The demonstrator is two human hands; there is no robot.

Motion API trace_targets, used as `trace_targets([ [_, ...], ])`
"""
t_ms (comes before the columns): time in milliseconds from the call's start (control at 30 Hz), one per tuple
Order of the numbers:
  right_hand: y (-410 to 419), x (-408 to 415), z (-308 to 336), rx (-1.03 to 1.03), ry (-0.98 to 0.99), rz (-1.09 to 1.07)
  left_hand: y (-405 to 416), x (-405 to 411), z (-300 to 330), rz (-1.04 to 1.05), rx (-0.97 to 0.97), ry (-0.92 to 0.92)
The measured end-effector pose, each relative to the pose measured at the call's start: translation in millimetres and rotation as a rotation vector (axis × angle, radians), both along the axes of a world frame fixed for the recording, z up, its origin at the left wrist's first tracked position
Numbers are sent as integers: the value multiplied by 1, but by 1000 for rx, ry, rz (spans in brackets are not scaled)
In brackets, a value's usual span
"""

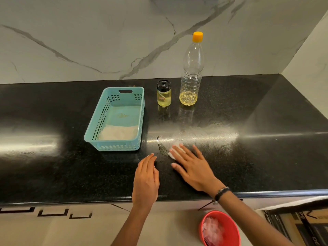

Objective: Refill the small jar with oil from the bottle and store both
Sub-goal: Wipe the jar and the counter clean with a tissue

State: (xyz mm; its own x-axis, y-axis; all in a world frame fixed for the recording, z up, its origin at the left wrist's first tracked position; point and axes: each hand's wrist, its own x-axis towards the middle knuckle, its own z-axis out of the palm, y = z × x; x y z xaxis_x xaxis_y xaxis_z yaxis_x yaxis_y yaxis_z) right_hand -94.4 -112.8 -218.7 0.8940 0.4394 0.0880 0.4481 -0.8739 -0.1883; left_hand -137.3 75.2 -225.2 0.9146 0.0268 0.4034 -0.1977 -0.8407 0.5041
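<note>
Head | jar [164, 93] full | bottle [191, 71] low | right hand [192, 167] flat on tissue [174, 151] | left hand [146, 181] open

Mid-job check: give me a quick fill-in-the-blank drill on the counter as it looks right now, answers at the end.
1. The oil bottle wears a cap coloured ____.
2. The small jar stands between the oil bottle and the ____.
3. The right hand presses a white ____ flat against the black countertop.
4. The left hand holds ____.

Missing words: orange; blue basket; tissue; nothing
</note>
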Motion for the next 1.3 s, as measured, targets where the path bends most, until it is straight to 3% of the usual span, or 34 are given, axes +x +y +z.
trace_targets([
  [233, 38, 62, 5, 28, 89, -179, -1, -1, 3, 2, 23, -9],
  [367, 68, 50, 4, 47, 75, -8, -1, 0, 1, -2, 46, -23],
  [500, 36, 16, 3, 13, 45, 162, -1, -1, 4, -3, 64, -12],
  [633, 15, 37, 4, -45, 39, 28, -1, -2, 4, -6, 75, 1],
  [767, 60, 69, 4, -27, 84, -64, 1, -1, 4, -22, 61, 8],
  [933, 96, 41, 4, 6, 69, 80, 14, -5, 6, 28, -47, -36],
  [1067, 61, -1, 5, -29, 34, 179, 41, -13, 11, 42, -9, -83],
  [1200, 27, 10, 7, -100, 36, 53, 70, -14, 7, 64, 51, -103],
  [1300, 48, 30, 7, -79, 82, -68, 77, -9, 4, 56, 83, -102],
])
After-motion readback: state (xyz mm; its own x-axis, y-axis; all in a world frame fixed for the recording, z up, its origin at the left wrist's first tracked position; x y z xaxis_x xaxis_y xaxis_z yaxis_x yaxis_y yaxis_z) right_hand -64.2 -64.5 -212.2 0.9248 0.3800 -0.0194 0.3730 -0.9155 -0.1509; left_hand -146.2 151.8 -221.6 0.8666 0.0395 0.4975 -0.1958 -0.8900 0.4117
